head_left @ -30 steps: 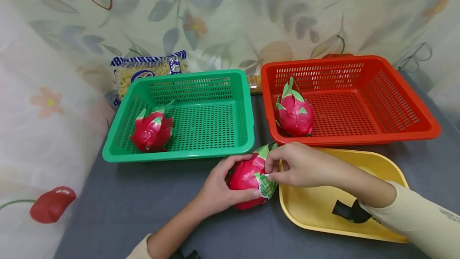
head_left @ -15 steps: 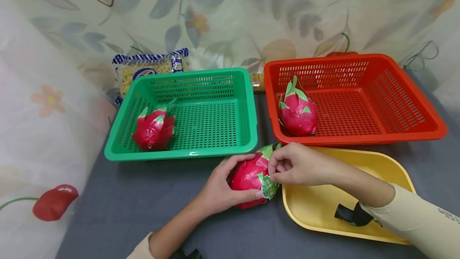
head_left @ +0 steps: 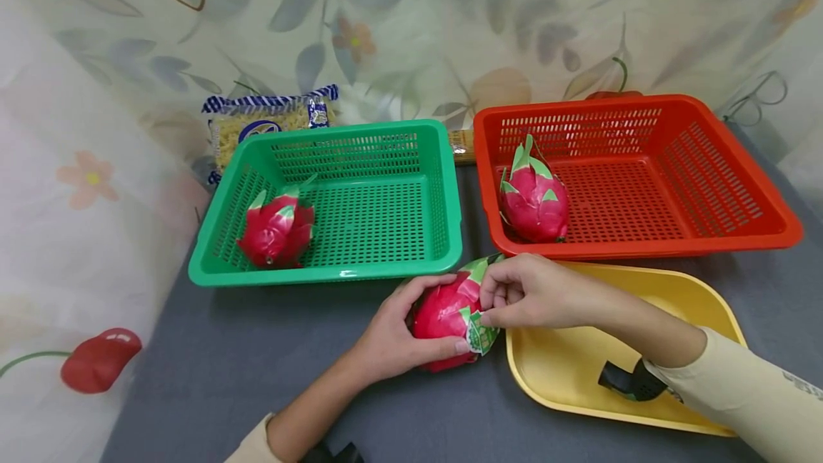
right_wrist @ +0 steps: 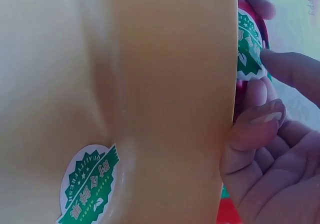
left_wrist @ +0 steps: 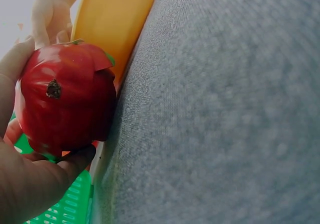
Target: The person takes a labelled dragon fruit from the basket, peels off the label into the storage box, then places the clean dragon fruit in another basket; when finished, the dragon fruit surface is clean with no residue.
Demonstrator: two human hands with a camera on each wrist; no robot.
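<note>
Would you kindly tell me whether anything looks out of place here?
A green label lies by itself in the yellow tray. It seems odd, since a similar sticker is on the dragon fruit in the left hand. Nothing looks spilled.

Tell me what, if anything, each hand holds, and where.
Left hand grips the oval red-and-green dragon fruit by opposite sides. Right hand touches the edge of the fruit's green-and-white printed sticker; whether pinched, I cannot tell.

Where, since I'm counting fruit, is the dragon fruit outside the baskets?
In the head view, the dragon fruit is below centre, gripped by the left hand, just in front of the green basket and left of the yellow tray.
</note>
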